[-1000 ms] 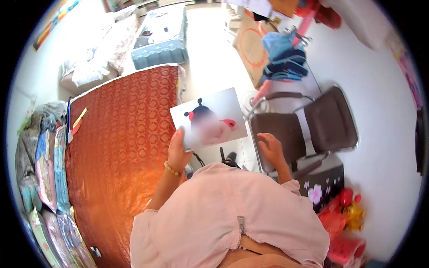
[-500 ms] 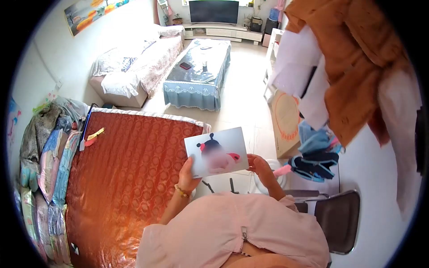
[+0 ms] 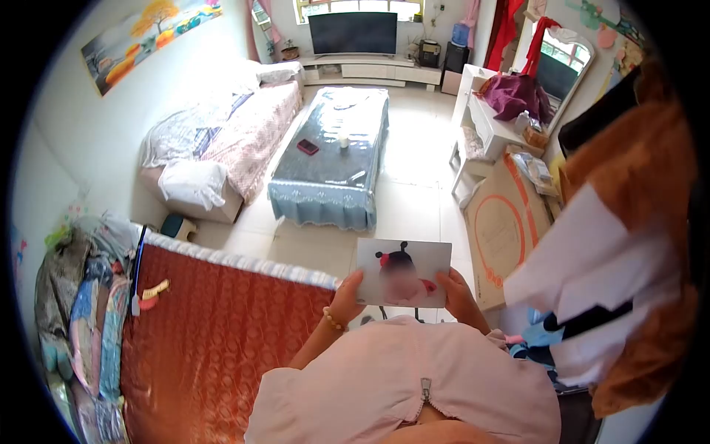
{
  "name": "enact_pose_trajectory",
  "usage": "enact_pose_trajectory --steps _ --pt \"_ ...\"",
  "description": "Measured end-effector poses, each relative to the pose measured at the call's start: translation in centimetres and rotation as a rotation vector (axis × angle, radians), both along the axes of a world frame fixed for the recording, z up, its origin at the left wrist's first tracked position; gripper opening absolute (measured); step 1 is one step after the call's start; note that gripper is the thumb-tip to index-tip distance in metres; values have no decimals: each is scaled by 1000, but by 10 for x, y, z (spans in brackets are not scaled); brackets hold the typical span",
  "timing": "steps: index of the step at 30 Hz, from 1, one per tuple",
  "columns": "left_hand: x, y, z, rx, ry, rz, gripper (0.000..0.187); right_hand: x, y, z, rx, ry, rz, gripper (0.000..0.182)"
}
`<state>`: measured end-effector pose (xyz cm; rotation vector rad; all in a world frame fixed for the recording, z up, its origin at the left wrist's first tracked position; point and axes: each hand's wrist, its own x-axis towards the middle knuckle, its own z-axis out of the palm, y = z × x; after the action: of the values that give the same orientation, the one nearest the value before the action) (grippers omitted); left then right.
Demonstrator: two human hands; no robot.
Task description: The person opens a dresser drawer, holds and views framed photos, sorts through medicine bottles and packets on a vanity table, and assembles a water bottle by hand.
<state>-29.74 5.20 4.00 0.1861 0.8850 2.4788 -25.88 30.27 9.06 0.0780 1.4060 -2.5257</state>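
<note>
A flat rectangular picture [image 3: 403, 275], showing a small figure with black and red antennae, is held level in front of the chest. My left hand [image 3: 349, 296] grips its left edge, with a beaded bracelet on the wrist. At its right edge, my right hand [image 3: 457, 291] is closed on the lower corner. Both hands' fingers are partly hidden behind the picture.
On the left lies a red quilted bed [image 3: 229, 333] with folded bundles [image 3: 81, 311] beside it. Ahead stand a covered table [image 3: 325, 192] and a sofa [image 3: 200, 177]. Hanging clothes [image 3: 621, 244] and a cardboard box [image 3: 503, 229] are on the right.
The view has tilted up, showing more of the room. The picture and both hands now sit lower and further right in view. My right hand has closed round the picture's edge.
</note>
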Motion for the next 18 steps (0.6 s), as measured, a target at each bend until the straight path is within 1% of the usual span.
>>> enact_pose_trajectory --steps 1,3,4,6,7,8,10,11,13,16,18 --pt "-26 0 3 3 5 -15 37 -21 0 7 4 -38 -51 30" --pt "-71 0 7 25 15 -99 47 -61 5 8 -26 -2 -83 31" --pt "-93 3 10 8 12 -132 47 -79 7 7 -60 25 -101 33" --pt "-128 14 17 297 -150 -236 43 -109 12 6 -134 25 -135 34" --pt "-147 22 18 339 -196 -284 43 -126 20 7 -191 32 -138 35" --pt "-163 29 17 326 -216 -311 42 -141 25 7 -204 24 -193 35" --pt "-190 46 11 211 -233 -350 41 -169 34 4 -297 54 -117 41" --pt "-202 54 7 167 -243 -370 41 -180 41 7 -265 2 -149 42" --pt "-232 73 1 102 -253 -398 40 -214 60 -10 -318 32 -170 40" --pt "-282 104 -4 78 -266 -437 38 -251 81 -16 -317 60 -220 39" --pt "-327 142 -2 65 -260 -475 37 -288 113 -21 -314 42 -226 37"
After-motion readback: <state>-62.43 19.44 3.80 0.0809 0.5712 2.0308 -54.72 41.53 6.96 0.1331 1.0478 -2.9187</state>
